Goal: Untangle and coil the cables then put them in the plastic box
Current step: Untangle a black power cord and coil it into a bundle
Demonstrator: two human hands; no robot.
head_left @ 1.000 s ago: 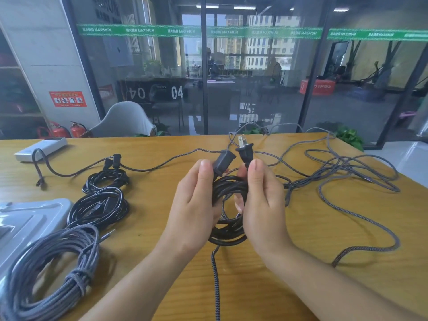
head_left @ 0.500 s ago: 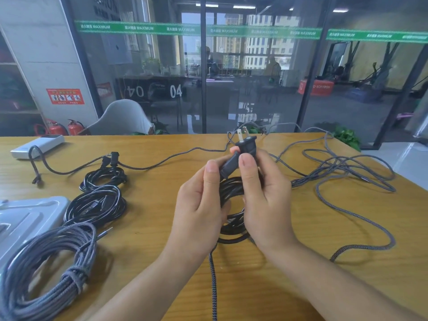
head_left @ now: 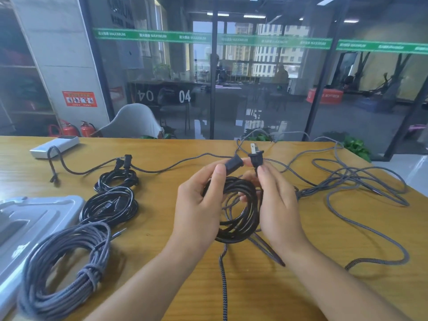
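Wooden table (head_left: 162, 262) before a glass office wall, with two hands finishing a black cable coil (head_left: 240, 212) above it.

The left hand (head_left: 199, 212) curls round the coil's left side, thumb pressing its socket end (head_left: 234, 163); the right hand (head_left: 275, 205) pinches the cable just under the two-pin plug (head_left: 254, 156), which points up. Left of the coil lie three finished bundles, the nearest a grey coil (head_left: 64, 269) touching the plastic box (head_left: 34, 218) at the table's left edge. Right of the coil sprawls a loose grey cable (head_left: 361, 181). Probably best: wrap the plug tail round the loops, keeping them pinched so they cannot spring apart.
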